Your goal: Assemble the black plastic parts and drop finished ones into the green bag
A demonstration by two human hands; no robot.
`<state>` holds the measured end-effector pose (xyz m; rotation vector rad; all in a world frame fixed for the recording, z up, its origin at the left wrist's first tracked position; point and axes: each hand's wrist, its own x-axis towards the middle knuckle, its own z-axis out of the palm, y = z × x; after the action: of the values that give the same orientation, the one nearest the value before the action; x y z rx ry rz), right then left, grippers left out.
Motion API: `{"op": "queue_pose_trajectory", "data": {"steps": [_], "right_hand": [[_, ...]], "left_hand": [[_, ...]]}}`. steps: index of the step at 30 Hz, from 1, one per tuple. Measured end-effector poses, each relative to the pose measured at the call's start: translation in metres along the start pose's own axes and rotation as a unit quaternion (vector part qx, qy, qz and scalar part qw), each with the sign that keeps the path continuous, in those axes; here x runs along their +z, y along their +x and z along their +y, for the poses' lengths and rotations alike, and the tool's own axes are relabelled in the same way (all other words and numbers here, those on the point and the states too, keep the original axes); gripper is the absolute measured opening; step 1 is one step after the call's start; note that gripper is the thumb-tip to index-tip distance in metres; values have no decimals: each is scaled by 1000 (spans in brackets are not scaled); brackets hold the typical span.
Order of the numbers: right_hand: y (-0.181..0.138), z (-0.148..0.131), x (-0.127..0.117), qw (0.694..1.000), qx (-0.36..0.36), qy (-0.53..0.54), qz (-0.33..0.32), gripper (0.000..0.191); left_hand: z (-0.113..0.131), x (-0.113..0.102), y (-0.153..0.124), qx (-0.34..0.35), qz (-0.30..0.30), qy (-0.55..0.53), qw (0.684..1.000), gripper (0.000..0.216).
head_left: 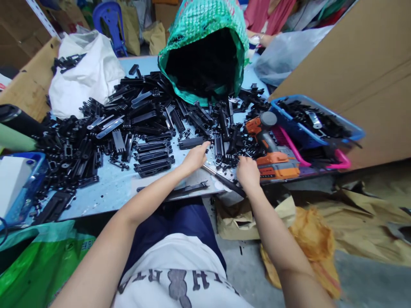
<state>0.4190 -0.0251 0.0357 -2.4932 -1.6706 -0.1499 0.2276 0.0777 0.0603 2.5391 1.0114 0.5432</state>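
My left hand [195, 158] is closed, thumb and fingertips pinched together beside a long black plastic part [190, 143] and small loose black pieces. Whatever it pinches is too small to make out. My right hand [248, 173] has its fingers curled together at the edge of a heap of small screws and black bits [228, 161]; its grip is hidden. Between the hands lies a hammer-like tool with a metal shaft and black handle [228, 185]. An orange and grey cordless drill [269, 147] stands just right of my right hand. Several assembled black parts [153, 156] lie stacked left of my left hand.
A green woven sack [175, 49] gapes over heaps of black parts [138, 109] on the blue table [109, 186]. Blue [297, 122] and pink [342, 161] baskets stand right, a white bag [86, 81] left. A person in a red top [268, 17] is across the table.
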Motion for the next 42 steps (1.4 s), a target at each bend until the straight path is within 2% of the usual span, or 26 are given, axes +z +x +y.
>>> {"op": "queue_pose_trajectory", "data": {"steps": [3, 6, 9, 11, 13, 17, 20, 24, 26, 28, 32, 36, 39, 42], "right_hand": [[19, 9, 7, 998, -30, -8, -62, 34], [28, 13, 11, 997, -57, 14, -51, 30], [27, 8, 5, 998, -45, 38, 15, 28], [22, -5, -3, 993, -33, 94, 67, 27], [15, -26, -13, 979, -51, 178, 90, 24], [-2, -79, -29, 929, -161, 324, 74, 15], [-15, -114, -33, 892, -252, 375, 19, 17], [-30, -145, -30, 853, -324, 389, -127, 16], [-35, -155, -31, 848, -333, 370, -180, 13], [-37, -165, -36, 851, -354, 329, -208, 11], [-40, -184, -54, 857, -430, 184, -218, 16], [-48, -199, -58, 837, -501, 36, -218, 22], [-53, -189, -41, 842, -497, 69, -199, 20], [-56, -164, -15, 827, -514, 188, -130, 27]], "left_hand": [[-24, -36, -53, -25, 120, -105, 987, 24], [-54, -61, -121, -110, 238, -154, 953, 21], [-78, -64, -183, -200, 329, -152, 910, 28], [-87, -57, -211, -233, 354, -153, 893, 29], [-90, -49, -228, -245, 360, -143, 889, 28], [-92, -44, -240, -232, 369, -56, 898, 23], [-94, -48, -245, -196, 374, -9, 906, 19], [-94, -51, -250, -118, 349, 37, 929, 18], [-93, -50, -251, -75, 313, 82, 943, 20], [-94, -47, -252, -42, 275, 123, 953, 22], [-100, -44, -256, 9, 240, 154, 958, 30], [-104, -50, -258, 33, 233, 170, 957, 32], [-99, -53, -257, 16, 247, 204, 947, 34], [-93, -50, -253, 67, 201, 212, 954, 39]]}}
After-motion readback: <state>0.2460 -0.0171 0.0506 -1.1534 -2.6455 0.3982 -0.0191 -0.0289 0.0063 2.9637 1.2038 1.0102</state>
